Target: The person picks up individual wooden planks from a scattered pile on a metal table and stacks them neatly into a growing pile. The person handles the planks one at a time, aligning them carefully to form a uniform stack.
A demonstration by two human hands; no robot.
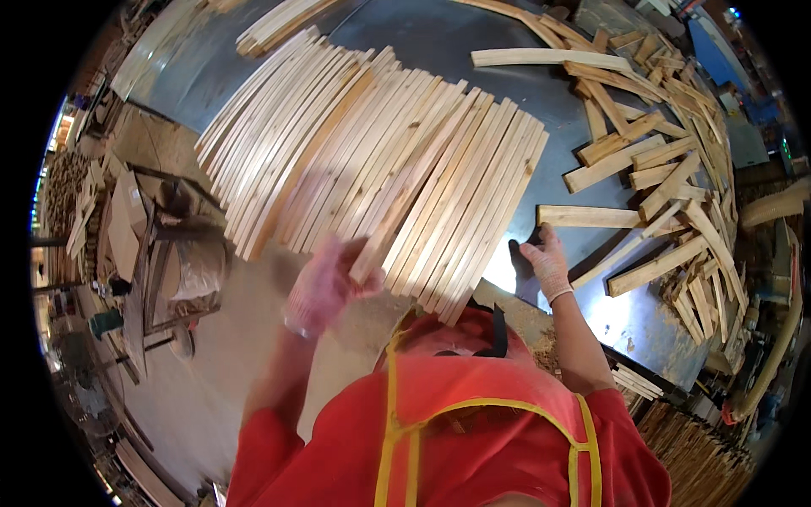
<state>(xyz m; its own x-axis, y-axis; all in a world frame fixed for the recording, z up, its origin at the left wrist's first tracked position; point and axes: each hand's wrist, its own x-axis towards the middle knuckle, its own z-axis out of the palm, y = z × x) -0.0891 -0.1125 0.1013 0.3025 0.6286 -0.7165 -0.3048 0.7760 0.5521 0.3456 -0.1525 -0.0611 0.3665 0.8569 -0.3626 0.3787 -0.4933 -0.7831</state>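
A row of pale wooden strips (pixel 363 160) lies side by side on the metal table in front of me. My left hand (pixel 323 287), in a whitish glove and blurred by motion, is closed on the near end of one wooden strip (pixel 397 221), which lies at a slant across its neighbours. My right hand (pixel 547 264), also gloved, is to the right of the row with thumb and fingers apart. Its fingertips reach the near-left end of a wooden board (pixel 590 217); whether they press on it I cannot tell.
A loose heap of wooden pieces (pixel 667 160) covers the right side of the metal table (pixel 422 38). More strips (pixel 283 24) lie at the far left. A metal-framed stand (pixel 156 253) is on the floor at left. Stacked wood (pixel 693 452) sits at lower right.
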